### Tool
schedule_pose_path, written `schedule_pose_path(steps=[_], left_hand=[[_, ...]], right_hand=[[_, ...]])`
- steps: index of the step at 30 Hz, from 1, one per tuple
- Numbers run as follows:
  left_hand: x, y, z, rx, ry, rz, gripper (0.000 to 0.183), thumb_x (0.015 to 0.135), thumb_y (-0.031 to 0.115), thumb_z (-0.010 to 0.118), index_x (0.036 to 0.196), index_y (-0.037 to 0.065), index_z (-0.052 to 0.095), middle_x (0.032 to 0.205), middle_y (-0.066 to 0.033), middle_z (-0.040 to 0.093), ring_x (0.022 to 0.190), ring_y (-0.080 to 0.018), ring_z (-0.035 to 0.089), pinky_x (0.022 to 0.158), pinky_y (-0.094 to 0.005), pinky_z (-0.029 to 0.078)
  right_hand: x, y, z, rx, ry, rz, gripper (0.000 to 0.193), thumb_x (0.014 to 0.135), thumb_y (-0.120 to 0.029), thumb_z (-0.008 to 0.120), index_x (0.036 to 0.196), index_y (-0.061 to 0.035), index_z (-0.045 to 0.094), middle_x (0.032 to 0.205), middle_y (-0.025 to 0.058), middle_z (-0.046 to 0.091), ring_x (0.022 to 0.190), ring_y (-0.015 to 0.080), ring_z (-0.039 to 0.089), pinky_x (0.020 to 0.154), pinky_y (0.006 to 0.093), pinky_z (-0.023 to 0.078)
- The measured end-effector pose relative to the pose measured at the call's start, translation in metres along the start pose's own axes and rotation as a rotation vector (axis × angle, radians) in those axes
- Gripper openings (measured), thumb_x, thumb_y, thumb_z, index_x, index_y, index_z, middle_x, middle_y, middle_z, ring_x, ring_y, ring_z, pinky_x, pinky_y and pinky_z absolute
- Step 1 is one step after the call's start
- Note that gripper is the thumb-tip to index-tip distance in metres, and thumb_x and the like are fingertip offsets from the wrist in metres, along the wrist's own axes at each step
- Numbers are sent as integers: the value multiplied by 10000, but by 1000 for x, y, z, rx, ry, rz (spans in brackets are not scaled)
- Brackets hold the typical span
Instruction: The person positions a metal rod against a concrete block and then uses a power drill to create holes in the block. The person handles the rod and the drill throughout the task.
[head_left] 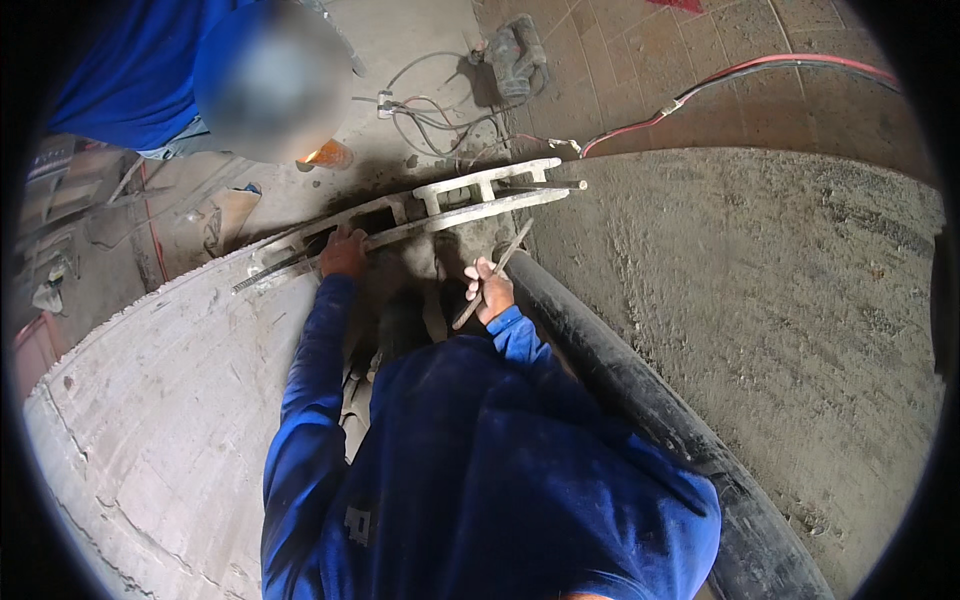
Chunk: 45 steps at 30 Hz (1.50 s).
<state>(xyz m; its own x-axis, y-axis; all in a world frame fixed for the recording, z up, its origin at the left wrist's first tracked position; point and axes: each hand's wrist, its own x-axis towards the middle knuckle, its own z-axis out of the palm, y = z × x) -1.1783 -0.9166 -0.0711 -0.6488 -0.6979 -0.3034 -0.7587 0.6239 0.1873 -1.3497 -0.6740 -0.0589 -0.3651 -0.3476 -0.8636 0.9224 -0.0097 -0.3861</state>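
My left hand [343, 254] is closed at the top of a curved grey wall, next to a hollow concrete block [408, 232]. A ribbed steel bar [268, 272] runs along the wall top to this hand; whether the fingers grip the bar or the block edge is hidden. In my right hand [491, 292] is a short, thin, dusty rod [515, 246], held slanting with its far end up to the right, near the block. Another bar end [570, 185] sticks out of the hollow block on the right.
A dark thick pipe [640, 380] runs along my right side beside a rough plastered wall [740, 280]. Beyond the blocks lie a power tool [513, 62], tangled cables [440, 125] and a red cable [730, 70]. A co-worker in a blue top [140, 75] is at the far left, near an orange container [328, 154].
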Motion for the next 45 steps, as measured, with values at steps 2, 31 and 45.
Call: schedule_pose_path(steps=[2,31,45], left_hand=[[-1,1,-3,44,97,53,174,817,216,587,978,164,631,1092,-71,567,999,-290,572,776,-445,508],[-52,-32,-16,-183,386,131,174,801,191,587,937,92,629,971,-85,612,943,-271,597,734,-430,506],[-62,-169,28,-1858,384,-1209,319,915,363,560,1113,112,552,930,-66,570,861,-216,573,704,-377,517]], right_hand=[[11,-3,7,72,75,-81,237,892,-261,653,993,-68,559,747,67,605,489,132,498,419,285,429],[126,-72,47,-283,713,-281,336,735,-202,820,669,11,569,592,110,579,485,193,500,427,387,368],[137,-75,46,-285,681,-300,203,776,-132,747,810,43,650,719,109,644,572,195,562,511,361,449]])
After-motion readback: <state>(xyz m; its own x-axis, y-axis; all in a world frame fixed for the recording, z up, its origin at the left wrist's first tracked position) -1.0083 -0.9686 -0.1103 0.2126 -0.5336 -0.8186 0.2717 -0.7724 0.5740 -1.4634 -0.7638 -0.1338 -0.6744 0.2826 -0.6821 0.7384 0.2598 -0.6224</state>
